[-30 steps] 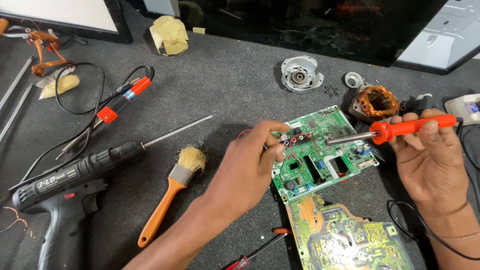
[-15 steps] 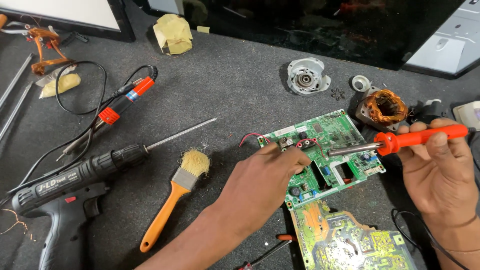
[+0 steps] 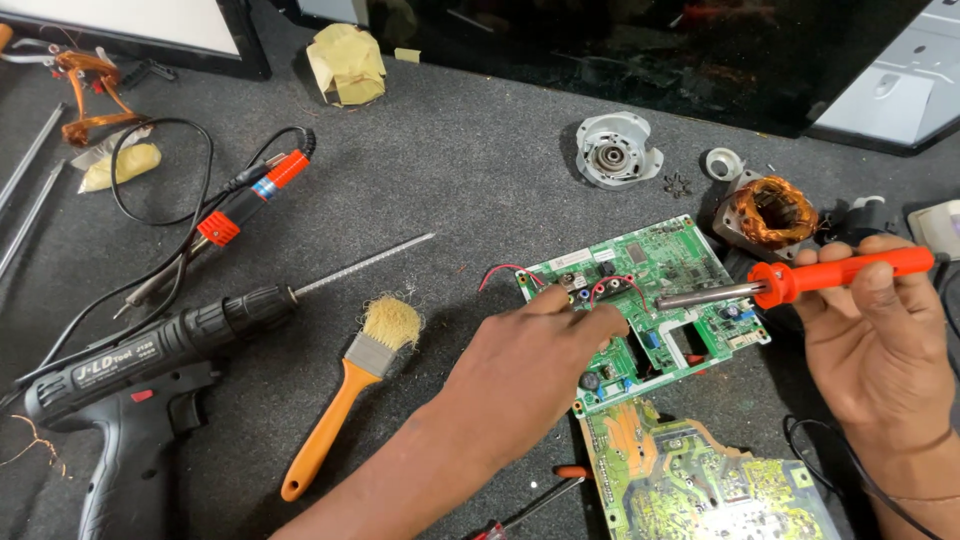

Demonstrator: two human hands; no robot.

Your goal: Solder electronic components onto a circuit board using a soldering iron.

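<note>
A green circuit board (image 3: 680, 262) lies on the dark mat. My left hand (image 3: 535, 350) rests on its left part, fingertips pinched at a small component with red wires (image 3: 612, 287). My right hand (image 3: 880, 340) grips the orange handle of a soldering iron (image 3: 835, 272). Its metal tip points left over the board and ends close to my left fingertips.
A second yellow-green board (image 3: 700, 480) lies below the first. An orange-handled brush (image 3: 345, 390), a black drill (image 3: 140, 365) with a long bit, a red-and-black tool (image 3: 245, 200) with cable, a copper-wound stator (image 3: 775, 212), a grey motor housing (image 3: 615, 150) and a red-handled screwdriver (image 3: 530, 510) lie around.
My left hand has shifted slightly on the board, fingers settling by the red wires. The soldering iron has drawn back a little to the right, and the head view has moved.
</note>
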